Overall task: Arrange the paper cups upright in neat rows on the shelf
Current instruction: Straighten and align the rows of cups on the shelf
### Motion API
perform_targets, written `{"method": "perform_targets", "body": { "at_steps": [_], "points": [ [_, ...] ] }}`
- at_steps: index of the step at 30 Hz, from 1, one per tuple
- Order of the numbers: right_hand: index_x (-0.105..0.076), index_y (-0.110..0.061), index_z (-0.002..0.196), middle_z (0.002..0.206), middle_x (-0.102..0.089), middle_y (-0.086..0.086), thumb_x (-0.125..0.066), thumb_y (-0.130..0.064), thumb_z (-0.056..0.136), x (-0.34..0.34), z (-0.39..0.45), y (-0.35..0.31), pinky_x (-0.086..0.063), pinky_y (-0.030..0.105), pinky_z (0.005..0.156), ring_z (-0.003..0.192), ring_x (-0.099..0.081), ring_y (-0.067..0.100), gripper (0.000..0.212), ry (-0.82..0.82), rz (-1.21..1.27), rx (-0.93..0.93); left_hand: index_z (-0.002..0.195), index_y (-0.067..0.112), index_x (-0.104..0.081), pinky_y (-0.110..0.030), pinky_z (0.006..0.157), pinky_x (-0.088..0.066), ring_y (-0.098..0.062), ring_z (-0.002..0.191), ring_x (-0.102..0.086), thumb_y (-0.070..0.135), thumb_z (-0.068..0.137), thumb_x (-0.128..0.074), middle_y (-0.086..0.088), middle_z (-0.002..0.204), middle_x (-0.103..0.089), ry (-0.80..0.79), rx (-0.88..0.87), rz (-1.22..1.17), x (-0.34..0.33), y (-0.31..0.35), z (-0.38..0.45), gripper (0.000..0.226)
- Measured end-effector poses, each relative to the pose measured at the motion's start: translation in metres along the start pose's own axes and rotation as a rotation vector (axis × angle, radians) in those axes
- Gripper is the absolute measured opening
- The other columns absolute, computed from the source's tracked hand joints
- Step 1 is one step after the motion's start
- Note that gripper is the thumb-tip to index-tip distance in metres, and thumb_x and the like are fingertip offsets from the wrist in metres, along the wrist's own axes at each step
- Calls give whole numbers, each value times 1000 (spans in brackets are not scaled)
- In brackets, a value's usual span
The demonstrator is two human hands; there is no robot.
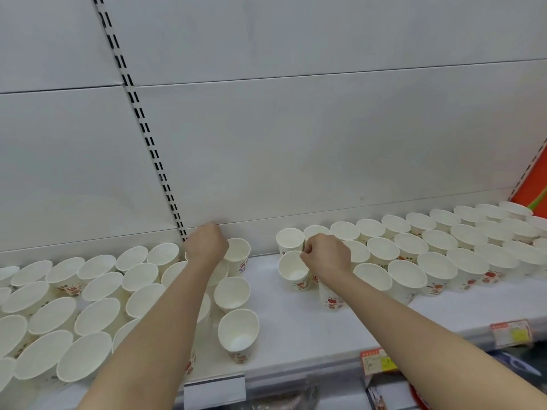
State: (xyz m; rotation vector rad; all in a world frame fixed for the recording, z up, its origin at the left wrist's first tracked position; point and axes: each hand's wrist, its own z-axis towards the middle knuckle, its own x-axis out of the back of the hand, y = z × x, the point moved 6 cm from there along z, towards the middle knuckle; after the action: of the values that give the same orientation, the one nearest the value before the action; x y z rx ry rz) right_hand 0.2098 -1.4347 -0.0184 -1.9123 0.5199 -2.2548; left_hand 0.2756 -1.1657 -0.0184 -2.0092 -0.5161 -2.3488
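Many white paper cups with red print stand upright on the white shelf (296, 321). One block of cups (97, 315) fills the left side, another block (438, 261) fills the right, and a bare strip lies between them. My left hand (207, 244) is curled, knuckles up, over a cup (187, 257) in the back row by the rear wall; its fingertips are hidden. My right hand (325, 255) pinches the rim of a cup (315, 230) at the left end of the right block, next to two single cups (293, 270).
A slotted upright (148, 137) runs down the white back panel to the shelf. Price tags (377, 361) hang on the shelf's front edge. An orange panel (532, 184) stands at the far right. A lower shelf with goods shows below.
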Motion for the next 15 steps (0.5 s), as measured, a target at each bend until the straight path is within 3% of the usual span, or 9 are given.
{"method": "perform_targets", "body": {
  "at_steps": [3,8,15],
  "points": [
    [-62,-21,73,75,-64,2,-59,-24,81,-2,1,0,-32,25,53,74,-60,24,9,7,-26,14,92,20,-72,-27,66,-44,-29,91,-66,17,81,-59,-5,96,-71,-7,-7,-68,11,4,-4,19],
    [-68,-22,86,84,-69,1,-62,-27,83,0,4,1,-41,26,59,81,-63,23,8,28,-22,35,86,26,-75,-27,67,-46,-25,87,-65,27,78,-67,1,88,-71,-3,-37,-224,34,18,-14,11],
    [-67,-23,83,82,-68,-2,-62,-28,85,7,-4,-1,-41,27,59,81,-63,20,8,65,79,100,67,26,-73,-29,70,-54,-15,77,-67,30,71,-73,12,63,-68,-133,-129,-304,44,46,-39,5]
  ]
}}
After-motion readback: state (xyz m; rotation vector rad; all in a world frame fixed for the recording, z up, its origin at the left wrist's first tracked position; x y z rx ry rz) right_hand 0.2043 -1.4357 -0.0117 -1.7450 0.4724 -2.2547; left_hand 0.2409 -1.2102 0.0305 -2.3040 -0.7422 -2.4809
